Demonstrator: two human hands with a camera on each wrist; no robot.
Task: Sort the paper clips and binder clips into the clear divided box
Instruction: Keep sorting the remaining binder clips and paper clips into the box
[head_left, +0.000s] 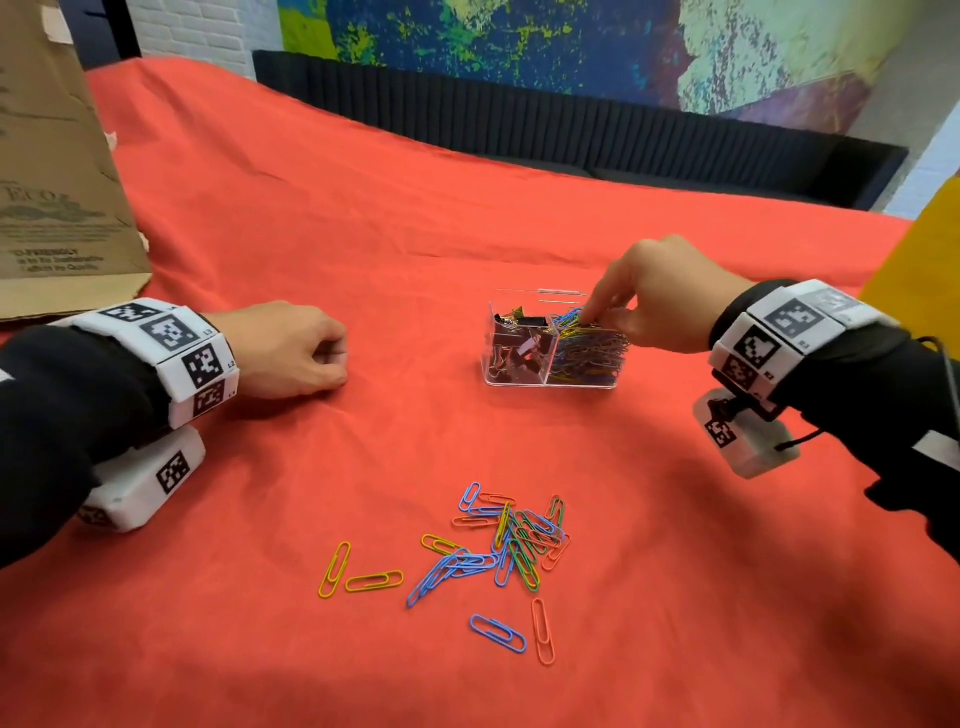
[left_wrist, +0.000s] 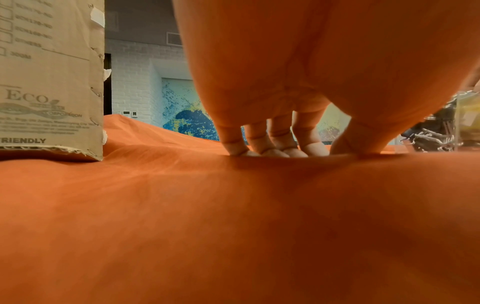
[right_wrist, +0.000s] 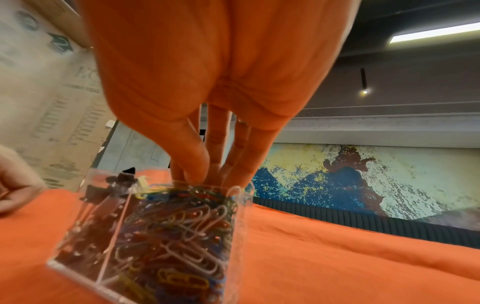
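The right hand (head_left: 657, 296) is reaching down into the right-hand compartment of the clear divided box (head_left: 553, 340), its fingertips (right_wrist: 193, 172) bunched narrowly together at the top of the heaped paper clips (right_wrist: 179, 226); whether a clip is being pinched between them cannot be told, since the fingertips are hiding one another. The box is sitting on the red cloth (head_left: 363, 208) near the middle of the table, a small hard-walled rectangular case of transparent plastic with one thin upright divider. Its right compartment is brimming with thin, looped wire clips coated in blue, yellow, green, red and white; its left compartment is holding the binder clips (head_left: 517, 345), dark folded bodies with shiny wire handles.

The left hand (head_left: 283, 351) is resting on the cloth well to the left of the box, fingers loosely curled under, their tips pressing into the soft fabric and holding nothing.

Nearer the person, a loose scatter of paper clips (head_left: 498, 540) is lying on the matte, faintly wrinkled cloth, most tangled in one cluster, a few yellow, blue and orange ones lying apart around it. A worn corrugated cardboard box (head_left: 57, 171) with printed lettering is standing at the far left. Behind the table, a dark ribbed bench (head_left: 571, 130) is running beneath a painted mural (head_left: 519, 41).
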